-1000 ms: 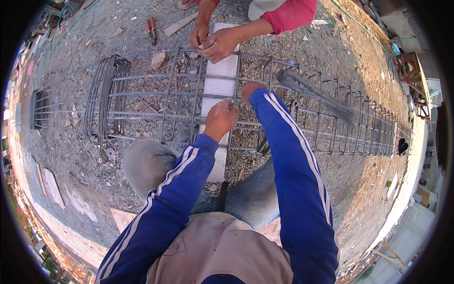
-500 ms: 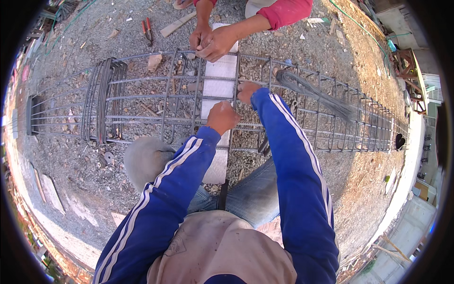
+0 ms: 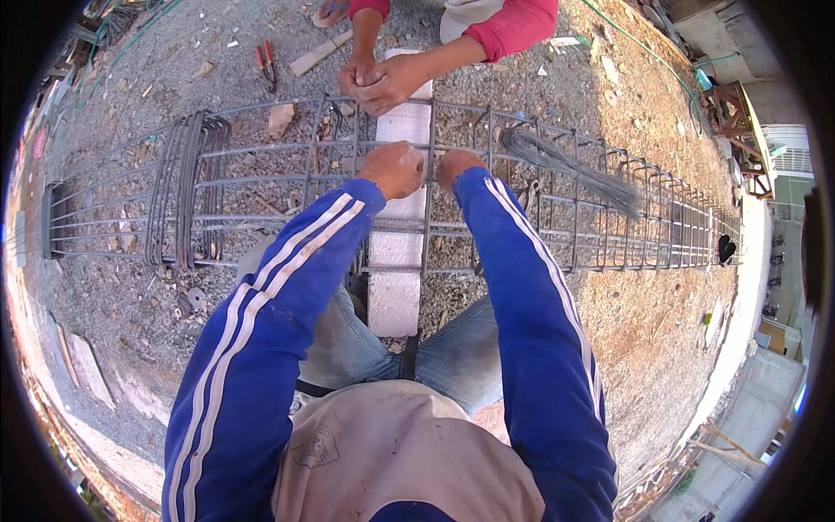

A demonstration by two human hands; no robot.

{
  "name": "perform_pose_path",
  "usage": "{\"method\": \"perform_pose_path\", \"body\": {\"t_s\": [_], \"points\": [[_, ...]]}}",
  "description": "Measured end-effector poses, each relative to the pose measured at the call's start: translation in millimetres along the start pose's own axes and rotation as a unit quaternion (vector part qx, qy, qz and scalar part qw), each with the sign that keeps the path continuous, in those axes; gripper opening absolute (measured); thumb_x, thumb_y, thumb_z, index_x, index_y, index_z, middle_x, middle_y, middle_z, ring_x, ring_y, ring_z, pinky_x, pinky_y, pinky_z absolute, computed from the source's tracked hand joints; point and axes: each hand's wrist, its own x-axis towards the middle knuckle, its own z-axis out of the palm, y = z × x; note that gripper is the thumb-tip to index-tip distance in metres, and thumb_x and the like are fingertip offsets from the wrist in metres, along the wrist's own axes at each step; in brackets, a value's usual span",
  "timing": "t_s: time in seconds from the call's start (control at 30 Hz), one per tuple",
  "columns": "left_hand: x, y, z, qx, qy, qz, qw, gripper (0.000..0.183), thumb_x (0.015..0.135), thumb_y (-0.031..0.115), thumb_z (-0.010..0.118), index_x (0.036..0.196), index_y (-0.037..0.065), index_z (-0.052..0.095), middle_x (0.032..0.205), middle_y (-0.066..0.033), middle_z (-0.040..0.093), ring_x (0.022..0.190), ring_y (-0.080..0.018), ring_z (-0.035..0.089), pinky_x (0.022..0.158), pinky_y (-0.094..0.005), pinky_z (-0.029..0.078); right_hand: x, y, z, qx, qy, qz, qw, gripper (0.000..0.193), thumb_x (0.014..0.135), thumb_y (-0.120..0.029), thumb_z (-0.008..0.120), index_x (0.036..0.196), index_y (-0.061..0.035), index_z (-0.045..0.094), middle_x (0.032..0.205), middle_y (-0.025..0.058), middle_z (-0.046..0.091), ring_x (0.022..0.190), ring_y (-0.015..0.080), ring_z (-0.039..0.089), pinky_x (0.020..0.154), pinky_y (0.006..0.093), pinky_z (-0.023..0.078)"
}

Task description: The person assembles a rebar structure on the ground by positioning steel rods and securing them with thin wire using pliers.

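My left hand (image 3: 396, 170) is closed at a crossing of the steel rebar cage (image 3: 539, 228), over the white board (image 3: 393, 304) lying beneath it. Close by on the right, my right hand (image 3: 456, 165) is curled at the same crosswise bar. Whatever the fingers of both hands pinch is hidden or too thin to make out. Just beyond the cage's far bar, a co-worker's two hands (image 3: 380, 84) are held together over the board. A bundle of thin grey tie wire (image 3: 578, 172) rests on top of the cage, right of my right hand.
A cluster of steel stirrups (image 3: 184, 196) hangs around the long bars at left. Red-handled pliers (image 3: 267, 65) and a wooden strip (image 3: 321, 54) lie on the gravel beyond the cage. A stone (image 3: 280, 120) sits near the far bar. My legs (image 3: 461, 357) are on the near side.
My left hand has moved away from me along the crosswise bar, up beside my right hand. My right hand stays near the same bar. The co-worker's hands remain together.
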Motion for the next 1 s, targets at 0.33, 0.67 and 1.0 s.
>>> {"method": "perform_pose_path", "body": {"t_s": [0.33, 0.67, 1.0], "points": [[9, -3, 29, -0.08, 0.048, -0.061, 0.994, 0.018, 0.078, 0.022, 0.063, 0.089, 0.01, 0.071, 0.091, -0.0158, 0.068, 0.088, -0.0335, 0.064, 0.077, -0.0432, 0.05, -8, 14, 16, 0.184, 0.04, 0.005, 0.982, 0.032, 0.082, -0.024, 0.054, 0.103, -0.0057, 0.068, 0.108, 0.0204, 0.065, 0.103, 0.0347, 0.062, 0.09, 0.0411, 0.048], [8, -1, 36, -0.126, 0.089, -0.114, 0.981, 0.033, 0.075, 0.032, 0.069, 0.096, 0.007, 0.068, 0.093, -0.0179, 0.068, 0.089, -0.035, 0.065, 0.078, -0.041, 0.051, -34, 27, 24, 0.254, 0.115, -0.041, 0.959, 0.028, 0.081, -0.027, 0.063, 0.097, -0.0047, 0.068, 0.098, 0.0179, 0.067, 0.095, 0.0349, 0.063, 0.087, 0.0411, 0.048], [-2, -77, -40, 0.083, -0.171, -0.068, 0.979, 0.059, 0.09, 0.051, 0.045, 0.091, -0.004, 0.068, 0.098, -0.0257, 0.065, 0.095, -0.0401, 0.061, 0.088, -0.0475, 0.046, -31, 24, 22, 0.252, 0.083, 0.017, 0.964, 0.041, 0.076, -0.045, 0.071, 0.088, -0.0058, 0.066, 0.09, 0.0163, 0.068, 0.088, 0.033, 0.065, 0.079, 0.0411, 0.049]]}}
